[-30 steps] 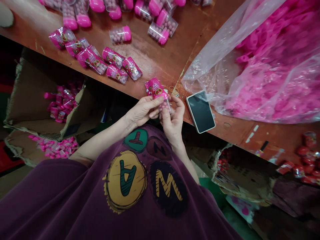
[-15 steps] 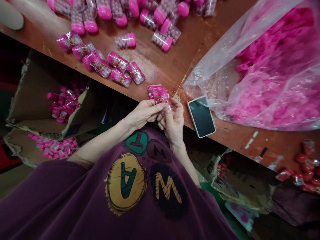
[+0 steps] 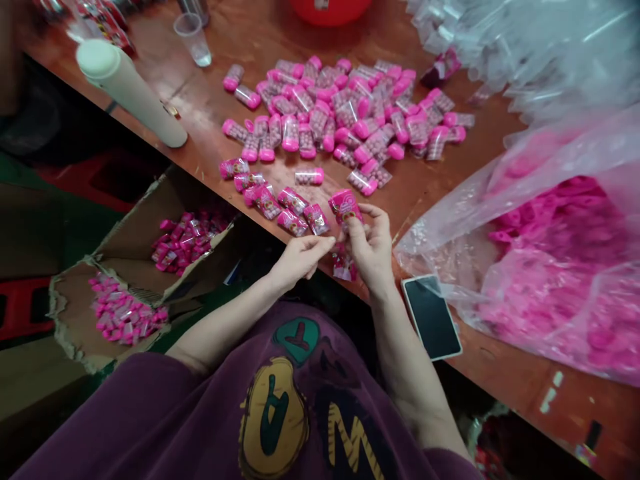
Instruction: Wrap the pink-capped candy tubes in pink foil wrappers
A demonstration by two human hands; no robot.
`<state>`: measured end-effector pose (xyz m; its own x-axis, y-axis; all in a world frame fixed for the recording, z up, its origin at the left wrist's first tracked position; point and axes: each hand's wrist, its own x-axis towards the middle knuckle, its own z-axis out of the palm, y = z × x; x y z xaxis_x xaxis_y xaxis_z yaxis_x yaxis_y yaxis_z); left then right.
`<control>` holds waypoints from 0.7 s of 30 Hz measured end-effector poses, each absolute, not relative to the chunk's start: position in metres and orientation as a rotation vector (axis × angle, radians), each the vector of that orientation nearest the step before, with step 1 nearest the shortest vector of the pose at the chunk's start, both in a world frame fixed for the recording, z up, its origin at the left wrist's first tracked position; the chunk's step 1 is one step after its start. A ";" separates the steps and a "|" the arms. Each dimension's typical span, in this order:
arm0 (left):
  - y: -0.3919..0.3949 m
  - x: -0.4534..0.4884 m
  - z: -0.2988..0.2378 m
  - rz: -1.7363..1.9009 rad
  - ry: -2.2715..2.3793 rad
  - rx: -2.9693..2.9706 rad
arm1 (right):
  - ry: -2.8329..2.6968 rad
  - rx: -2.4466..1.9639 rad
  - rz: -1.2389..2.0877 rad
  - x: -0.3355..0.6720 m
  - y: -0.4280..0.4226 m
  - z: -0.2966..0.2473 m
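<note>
Ok, pink pkt (image 3: pixel 344 203) just ahead-L of R hand (image 3: pixel 373 245), long axis slanting away approx. R's closer: thumb + fingers clamped on it. L hand (image 3: pixel 303 259) pinched tight just nearside, can't tell if gripping anything. Wrapped tubes (image 3: pixel 293 200) further L on table (image 3: pixel 505 360).

My purple shirt (image 3: pixel 200 413) carries large single letters: an A on the yellow patch (image 3: pixel 274 417), and what reads as M or W on the dark patch (image 3: pixel 347 433). The print on the pink wrapper (image 3: pixel 344 203) is too small to read.
</note>
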<state>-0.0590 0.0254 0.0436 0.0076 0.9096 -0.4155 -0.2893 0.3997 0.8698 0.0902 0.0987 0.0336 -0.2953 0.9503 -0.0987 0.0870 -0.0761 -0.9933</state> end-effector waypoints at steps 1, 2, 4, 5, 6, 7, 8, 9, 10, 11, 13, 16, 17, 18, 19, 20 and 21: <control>0.024 -0.061 0.042 1.086 1.287 0.630 | -1.640 -1.236 1.361 0.089 0.113 0.031; 0.023 -0.063 0.039 1.102 1.333 0.604 | -1.861 -1.311 1.238 0.088 0.127 0.029; 0.018 -0.066 0.032 1.103 1.342 0.582 | -2.256 -1.469 0.899 0.084 0.149 0.026; 0.016 -0.066 0.029 1.099 1.336 0.576 | -2.387 -1.519 0.717 0.078 0.158 0.026; 0.014 -0.065 0.025 1.096 1.333 0.569 | -2.461 -1.540 0.554 0.070 0.165 0.027; 0.013 -0.064 0.022 1.095 1.330 0.561 | -2.497 -1.527 0.425 0.060 0.172 0.028; 0.012 -0.063 0.019 1.089 1.325 0.555 | -2.526 -1.482 0.341 0.047 0.177 0.030; 0.012 -0.061 0.017 1.077 1.320 0.553 | -2.560 -1.421 0.297 0.032 0.182 0.032; 0.011 -0.059 0.015 1.054 1.316 0.556 | -2.626 -1.362 0.274 0.017 0.187 0.033; 0.011 -0.058 0.015 1.026 1.318 0.565 | -2.715 -1.319 0.264 0.002 0.191 0.035; 0.009 -0.058 0.015 0.981 1.342 0.624 | -2.884 -1.309 0.282 -0.024 0.201 0.038; 0.003 -0.060 0.018 1.030 1.463 0.904 | -2.960 -1.336 0.341 -0.038 0.218 0.039; 0.000 -0.060 0.018 1.066 1.518 1.047 | -2.930 -1.334 0.381 -0.034 0.223 0.038; -0.003 -0.059 0.018 1.083 1.563 1.196 | -2.847 -1.304 0.425 -0.025 0.227 0.038; -0.005 -0.057 0.018 1.075 1.593 1.339 | -2.733 -1.279 0.477 -0.012 0.229 0.038; -0.007 -0.054 0.017 1.041 1.601 1.468 | -2.595 -1.255 0.519 0.005 0.228 0.039; -0.009 -0.050 0.016 0.987 1.588 1.579 | -2.451 -1.229 0.547 0.025 0.224 0.040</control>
